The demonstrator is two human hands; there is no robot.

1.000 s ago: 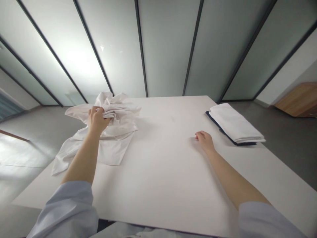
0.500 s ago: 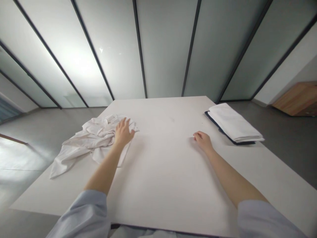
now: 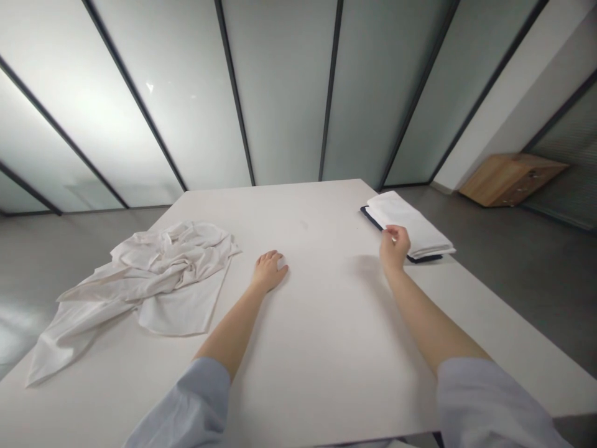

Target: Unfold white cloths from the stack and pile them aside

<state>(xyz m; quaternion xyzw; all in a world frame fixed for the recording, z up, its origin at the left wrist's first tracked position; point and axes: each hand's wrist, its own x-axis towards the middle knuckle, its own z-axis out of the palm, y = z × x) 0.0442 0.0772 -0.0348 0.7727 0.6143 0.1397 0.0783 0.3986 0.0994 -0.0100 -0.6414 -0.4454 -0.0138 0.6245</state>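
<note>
**One garment folded, one still in a heap**

The white tabletop (image 3: 317, 348) carries two lots of cloth, well apart. Along its left side lies a crumpled white garment (image 3: 153, 277), spread loose and wrinkled, one long part trailing toward the near left edge; judging by its state, none of it is folded. At the far right edge sits a folded white cloth (image 3: 413, 224), neat and flat, stacked on a folded dark cloth (image 3: 373, 218) that shows only as a thin edge beneath it.

The left hand (image 3: 269, 272) rests palm down on the bare tabletop, fingers loosely curled, holding nothing, just right of the crumpled garment but apart from it. The right hand (image 3: 394, 244) is raised beside the folded stack, fingers half curled at its near edge; whether they pinch the cloth I cannot tell.
</note>
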